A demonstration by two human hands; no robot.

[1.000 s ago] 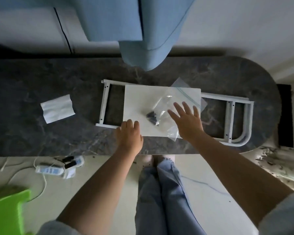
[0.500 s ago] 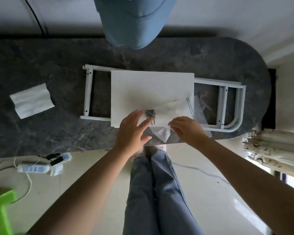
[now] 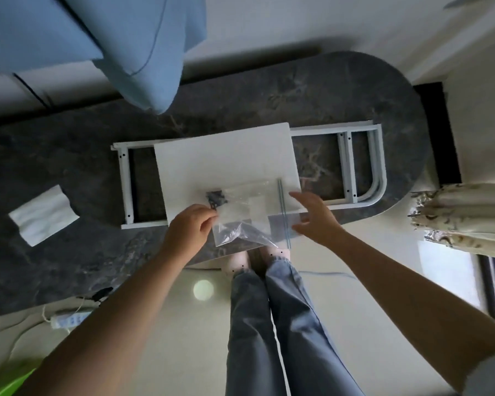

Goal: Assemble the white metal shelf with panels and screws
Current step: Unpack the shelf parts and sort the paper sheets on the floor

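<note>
1. Dark marble table point(image 3: 340, 90), rounded at rt end, seen from above.
2. Lying flat on it: white metal frame point(image 3: 352, 164), long rails w/ cross-bars, curved corner at rt end, screw holes visible on the cross-bars.
3. Resting on top of frame, mid-section: white panel point(image 3: 226, 158), flat, near edge reaching close to table's front edge.
4. On panel's near-rt part & overhanging table edge: clear plastic bag point(image 3: 249, 215) w/ blue zip strip along its rt side, lying flat & crumpled.
5. Inside bag, at its far-left corner: dark clump of screws point(image 3: 215, 197), sitting over the panel.
6. Left hand point(image 3: 187, 232): fingers curled, thumb & forefinger pinching bag's left edge just below the screws.
7. Right hand point(image 3: 315, 220): fingers spread & relaxed, not closed on anything, at bag's zip end; thumb low near zip strip; actual contact w/ bag – can't tell.
8. Both forearms bare, reaching in from bottom of view.
9. Left on table, well apart from frame: folded white paper point(image 3: 42, 215).
10. Below table edge: blue jeans point(image 3: 272, 324) & light shoes point(image 3: 240, 262) on pale glossy floor.
11. Floor at left: white power strip point(image 3: 69, 320) w/ cable; green object point(image 3: 10, 380) at bottom-left corner, blurred.
12. Top of view: blue fabric point(image 3: 137, 50) hanging over table's far edge.
13. Rt edge: patterned curtain point(image 3: 466, 215).
</note>
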